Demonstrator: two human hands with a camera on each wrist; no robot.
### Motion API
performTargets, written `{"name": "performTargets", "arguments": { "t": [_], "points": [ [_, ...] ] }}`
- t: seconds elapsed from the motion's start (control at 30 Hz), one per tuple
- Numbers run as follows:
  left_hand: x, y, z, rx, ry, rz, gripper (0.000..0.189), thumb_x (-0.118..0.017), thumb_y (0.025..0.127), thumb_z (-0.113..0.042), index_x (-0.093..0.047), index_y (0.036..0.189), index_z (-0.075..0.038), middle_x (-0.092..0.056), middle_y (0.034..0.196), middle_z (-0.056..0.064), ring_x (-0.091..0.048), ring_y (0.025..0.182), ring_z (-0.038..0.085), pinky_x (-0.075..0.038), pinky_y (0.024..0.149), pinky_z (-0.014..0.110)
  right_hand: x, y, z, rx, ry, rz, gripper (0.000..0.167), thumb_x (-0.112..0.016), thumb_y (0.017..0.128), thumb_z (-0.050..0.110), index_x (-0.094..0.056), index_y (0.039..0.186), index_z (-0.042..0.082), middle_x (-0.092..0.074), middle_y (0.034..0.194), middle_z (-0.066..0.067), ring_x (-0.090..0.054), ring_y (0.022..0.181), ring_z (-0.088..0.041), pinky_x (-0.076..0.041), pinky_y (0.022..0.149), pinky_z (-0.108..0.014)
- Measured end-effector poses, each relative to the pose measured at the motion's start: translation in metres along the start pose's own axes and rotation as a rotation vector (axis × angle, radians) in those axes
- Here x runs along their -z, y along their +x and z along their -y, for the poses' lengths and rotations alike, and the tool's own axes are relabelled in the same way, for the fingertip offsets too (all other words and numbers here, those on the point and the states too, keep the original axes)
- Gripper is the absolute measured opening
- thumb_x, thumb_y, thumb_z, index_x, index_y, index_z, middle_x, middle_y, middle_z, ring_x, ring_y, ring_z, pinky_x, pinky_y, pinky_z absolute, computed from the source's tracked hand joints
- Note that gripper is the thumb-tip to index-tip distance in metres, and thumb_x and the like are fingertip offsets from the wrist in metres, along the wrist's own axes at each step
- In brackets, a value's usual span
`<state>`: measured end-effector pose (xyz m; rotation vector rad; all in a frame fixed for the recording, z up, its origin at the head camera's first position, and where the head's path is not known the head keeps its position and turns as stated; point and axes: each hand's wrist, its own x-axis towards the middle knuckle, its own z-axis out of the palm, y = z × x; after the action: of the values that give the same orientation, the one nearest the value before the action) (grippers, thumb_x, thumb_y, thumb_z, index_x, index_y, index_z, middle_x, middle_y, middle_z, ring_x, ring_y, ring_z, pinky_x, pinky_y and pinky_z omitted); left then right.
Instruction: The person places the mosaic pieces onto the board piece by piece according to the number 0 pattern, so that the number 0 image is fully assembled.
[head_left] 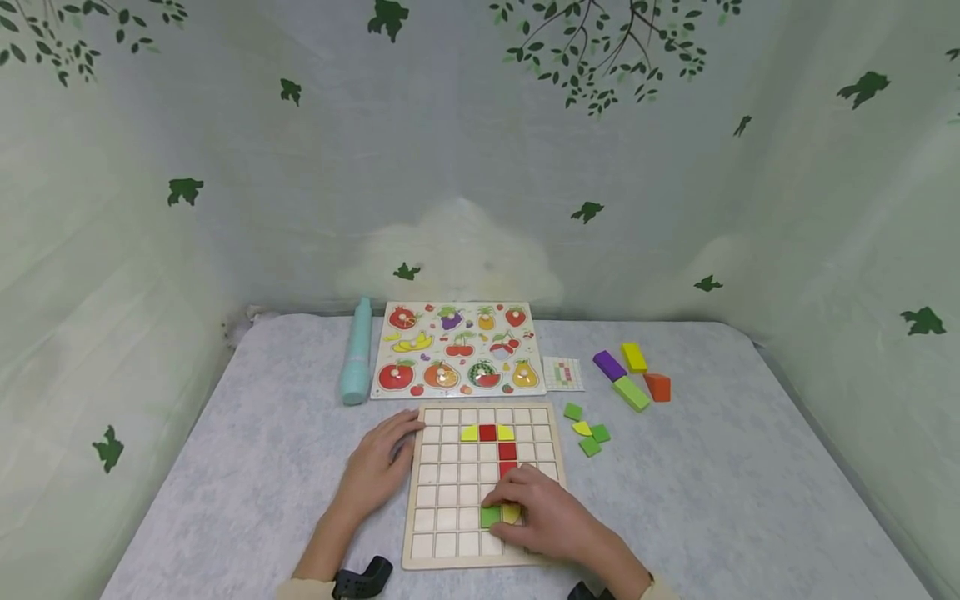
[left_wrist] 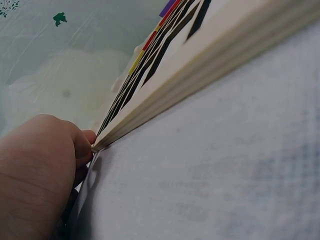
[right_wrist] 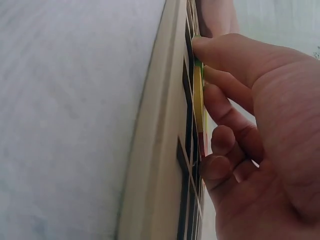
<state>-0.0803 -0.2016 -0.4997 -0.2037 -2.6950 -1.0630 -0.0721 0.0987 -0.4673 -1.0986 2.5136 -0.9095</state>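
Observation:
A wooden grid board (head_left: 446, 546) lies flat before me, with yellow quarter-round tiles and red square tiles in some cells. At its upper left corner my left hand (head_left: 377, 462) touches the edge, the fingers loosely bent; the left wrist view has this hand (left_wrist: 40, 175) beside the board's corner. My right hand (head_left: 551, 512) is over the lower right part, thumb and forefinger pinching a green square tile (head_left: 491, 517) at the grid. Right beside that tile is a yellow quarter-round tile (head_left: 511, 513), partly covered by the hand. The right wrist view shows the thumb (right_wrist: 225, 52) against the green tile.
Loose green tiles (head_left: 590, 447) and a yellow one (head_left: 581, 428) lie right of the board. Farther back are colored blocks (head_left: 632, 393), a fruit puzzle board (head_left: 468, 333), a small pattern card (head_left: 562, 374) and a teal bottle (head_left: 357, 354).

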Motion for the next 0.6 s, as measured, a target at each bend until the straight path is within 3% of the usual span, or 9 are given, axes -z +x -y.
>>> {"name": "performTargets", "arguments": {
  "t": [0.33,0.6],
  "points": [
    [0.0,-0.002,0.001,0.02,0.01,0.004,0.03,-0.062,0.101,-0.01,-0.07,0.129,-0.011,-0.058,0.15,0.006,-0.05,0.142,0.03,-0.041,0.116,0.057,0.014,-0.007,-0.003,-0.082,-0.024,0.001,0.025,-0.08,0.09,0.041,-0.075,0.114,0.034,-0.064,0.11,0.022,-0.054,0.106,-0.002,-0.054,0.092,-0.025],
    [-0.001,0.002,0.002,-0.004,-0.003,-0.001,0.029,-0.063,0.1,-0.011,-0.071,0.128,-0.012,-0.059,0.149,0.005,-0.052,0.141,0.03,-0.042,0.116,0.057,0.036,-0.015,-0.019,-0.127,-0.029,-0.083,0.025,-0.08,0.09,0.038,-0.077,0.113,0.028,-0.066,0.111,0.018,-0.054,0.105,-0.006,-0.055,0.088,-0.029]
  ]
}}
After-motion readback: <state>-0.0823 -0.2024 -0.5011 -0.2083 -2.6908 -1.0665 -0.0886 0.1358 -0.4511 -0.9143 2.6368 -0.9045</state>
